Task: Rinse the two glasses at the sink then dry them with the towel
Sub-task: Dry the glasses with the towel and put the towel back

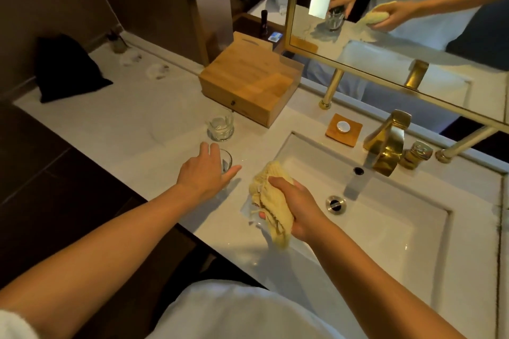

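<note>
Two clear glasses stand on the white counter left of the sink. The far glass stands alone near the wooden box. My left hand is wrapped around the near glass, which rests upright on the counter, mostly hidden by my fingers. Over the sink's left rim, my right hand grips a bunched yellow towel. The gold faucet shows no running water.
A wooden box sits behind the glasses. A soap dish lies beside the faucet. A black pouch lies at the counter's far left. The gold-framed mirror stands on legs behind the basin.
</note>
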